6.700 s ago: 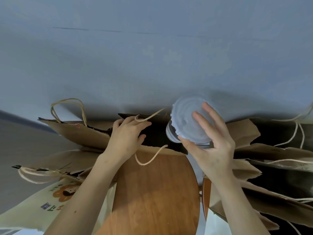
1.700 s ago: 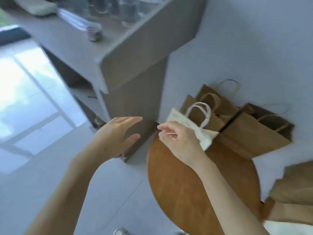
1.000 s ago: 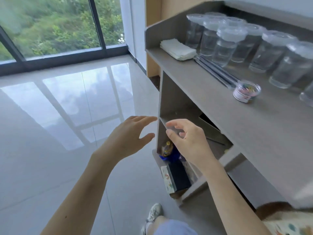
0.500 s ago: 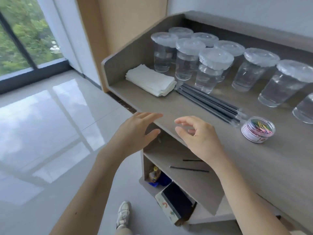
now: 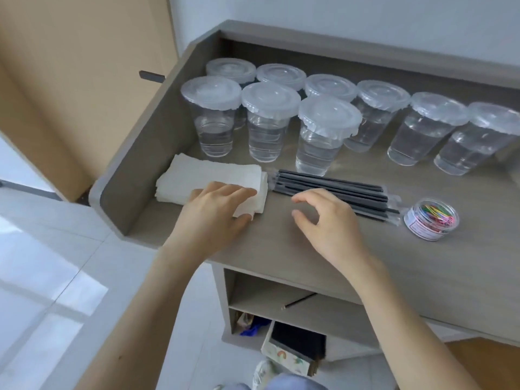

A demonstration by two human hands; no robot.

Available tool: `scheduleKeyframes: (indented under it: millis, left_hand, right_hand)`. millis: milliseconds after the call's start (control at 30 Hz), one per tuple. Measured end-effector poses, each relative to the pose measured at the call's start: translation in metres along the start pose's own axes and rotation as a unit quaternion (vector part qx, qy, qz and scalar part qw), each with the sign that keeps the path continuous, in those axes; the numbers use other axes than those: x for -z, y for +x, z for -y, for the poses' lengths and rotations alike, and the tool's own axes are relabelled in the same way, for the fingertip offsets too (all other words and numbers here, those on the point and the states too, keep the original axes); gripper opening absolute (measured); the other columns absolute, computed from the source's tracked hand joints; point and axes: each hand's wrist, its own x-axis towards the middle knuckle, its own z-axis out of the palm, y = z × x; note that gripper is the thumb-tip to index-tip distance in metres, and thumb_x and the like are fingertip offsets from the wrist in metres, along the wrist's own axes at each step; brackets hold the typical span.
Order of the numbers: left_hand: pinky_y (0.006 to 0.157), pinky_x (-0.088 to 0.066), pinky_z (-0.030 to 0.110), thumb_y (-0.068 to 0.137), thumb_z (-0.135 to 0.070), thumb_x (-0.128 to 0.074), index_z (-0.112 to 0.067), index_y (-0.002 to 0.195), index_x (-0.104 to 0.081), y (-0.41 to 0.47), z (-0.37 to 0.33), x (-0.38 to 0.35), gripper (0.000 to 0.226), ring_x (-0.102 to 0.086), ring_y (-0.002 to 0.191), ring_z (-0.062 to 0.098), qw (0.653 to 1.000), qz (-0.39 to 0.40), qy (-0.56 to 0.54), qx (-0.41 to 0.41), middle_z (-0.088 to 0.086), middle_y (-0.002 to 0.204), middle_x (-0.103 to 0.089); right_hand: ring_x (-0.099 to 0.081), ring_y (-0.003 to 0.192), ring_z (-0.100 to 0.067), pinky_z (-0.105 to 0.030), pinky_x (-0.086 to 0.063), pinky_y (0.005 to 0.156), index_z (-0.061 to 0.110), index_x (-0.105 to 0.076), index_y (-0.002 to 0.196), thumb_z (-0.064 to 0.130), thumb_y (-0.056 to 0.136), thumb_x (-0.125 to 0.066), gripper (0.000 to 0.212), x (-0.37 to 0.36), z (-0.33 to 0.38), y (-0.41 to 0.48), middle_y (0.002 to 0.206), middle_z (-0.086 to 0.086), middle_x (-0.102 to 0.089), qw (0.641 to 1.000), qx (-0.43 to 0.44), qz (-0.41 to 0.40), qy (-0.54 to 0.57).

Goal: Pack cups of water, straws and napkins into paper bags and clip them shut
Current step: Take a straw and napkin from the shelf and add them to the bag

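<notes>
Several lidded clear cups of water (image 5: 322, 136) stand in rows at the back of a grey counter (image 5: 309, 249). A stack of white napkins (image 5: 208, 178) lies at the left, and my left hand (image 5: 213, 215) rests flat on its near right corner, thumb by the edge. A bundle of wrapped black straws (image 5: 337, 190) lies to the right of the napkins. My right hand (image 5: 329, 223) hovers over the counter just in front of the straws with loosely curled fingers, holding nothing. A small round tub of coloured paper clips (image 5: 430, 218) sits at the straws' right end.
The counter has raised walls at its left side and back. Open shelves (image 5: 281, 305) below hold a loose straw, a box and small items. A wooden door panel (image 5: 84, 80) stands at the left. A corner of a wooden table (image 5: 492, 358) shows at the bottom right.
I turned from the bags on the round table to the counter. Both hands moved forward over it; the left one came down onto the napkin stack, the right one reached the straws.
</notes>
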Motion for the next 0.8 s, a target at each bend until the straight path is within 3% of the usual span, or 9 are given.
scheduleKeyframes:
  millis: [100, 233, 300, 367, 467, 667, 800]
  left_hand:
    - [0.075, -0.047, 0.043, 0.076, -0.023, -0.074, -0.022, 0.108, -0.068, 0.005, 0.013, 0.003, 0.032, -0.061, 0.098, 0.031, 1.0, 0.006, -0.015, -0.005, 0.0, 0.105, -0.069]
    - [0.069, -0.052, 0.041, 0.076, -0.037, -0.06, -0.023, 0.1, -0.072, 0.014, 0.026, 0.006, 0.03, -0.064, 0.089, 0.03, 0.998, 0.03, -0.046, -0.026, -0.003, 0.098, -0.071]
    - [0.075, -0.051, 0.041, 0.079, -0.04, -0.063, -0.025, 0.101, -0.072, 0.018, 0.029, 0.007, 0.028, -0.061, 0.095, 0.027, 0.996, 0.047, -0.068, -0.021, -0.005, 0.103, -0.069]
    - [0.081, -0.047, 0.038, 0.081, -0.038, -0.068, -0.028, 0.103, -0.072, 0.02, 0.03, 0.006, 0.024, -0.057, 0.102, 0.021, 0.994, 0.061, -0.087, -0.011, -0.009, 0.107, -0.067]
    - [0.077, -0.047, 0.033, 0.082, -0.038, -0.067, -0.027, 0.098, -0.074, 0.022, 0.034, 0.005, 0.021, -0.057, 0.1, 0.02, 0.993, 0.058, -0.103, -0.018, -0.011, 0.103, -0.068]
    - [0.076, -0.049, 0.035, 0.084, -0.033, -0.065, -0.028, 0.096, -0.074, 0.023, 0.038, 0.007, 0.015, -0.056, 0.098, 0.015, 0.991, 0.066, -0.119, -0.004, -0.014, 0.101, -0.068]
    - [0.08, -0.047, 0.035, 0.084, -0.033, -0.066, -0.03, 0.102, -0.071, 0.03, 0.041, 0.005, 0.019, -0.051, 0.099, 0.011, 0.989, 0.099, -0.107, -0.004, -0.014, 0.105, -0.065]
  right_hand:
    - [-0.057, 0.101, -0.02, -0.031, -0.044, 0.081, 0.014, -0.067, 0.106, 0.015, 0.084, -0.064, 0.022, -0.007, 0.004, 0.013, 0.108, 0.003, -0.063, 0.999, -0.004, 0.003, -0.034]
    - [-0.052, 0.104, -0.022, -0.031, -0.041, 0.083, 0.014, -0.065, 0.112, 0.018, 0.085, -0.063, 0.027, -0.012, 0.002, 0.024, 0.112, 0.002, -0.063, 0.997, -0.022, 0.006, -0.07]
    - [-0.051, 0.105, -0.022, -0.031, -0.042, 0.081, 0.013, -0.066, 0.111, 0.018, 0.086, -0.063, 0.026, -0.013, -0.001, 0.027, 0.111, 0.001, -0.063, 0.995, -0.028, 0.022, -0.091]
    - [-0.049, 0.104, -0.022, -0.033, -0.044, 0.079, 0.013, -0.067, 0.108, 0.018, 0.086, -0.062, 0.022, -0.014, -0.003, 0.028, 0.109, 0.001, -0.063, 0.993, -0.03, 0.033, -0.107]
    - [-0.048, 0.101, -0.021, -0.033, -0.045, 0.076, 0.014, -0.068, 0.105, 0.018, 0.087, -0.061, 0.02, -0.015, -0.003, 0.03, 0.105, 0.002, -0.062, 0.993, -0.032, 0.026, -0.111]
    - [-0.05, 0.098, -0.02, -0.027, -0.035, 0.064, 0.016, -0.067, 0.099, 0.019, 0.088, -0.058, 0.014, -0.012, -0.005, 0.033, 0.098, 0.003, -0.062, 0.988, -0.032, 0.017, -0.149]
    - [-0.049, 0.093, -0.021, -0.027, -0.033, 0.066, 0.013, -0.064, 0.093, 0.02, 0.09, -0.058, 0.01, -0.011, 0.001, 0.031, 0.093, 0.001, -0.059, 0.984, 0.013, 0.043, -0.172]
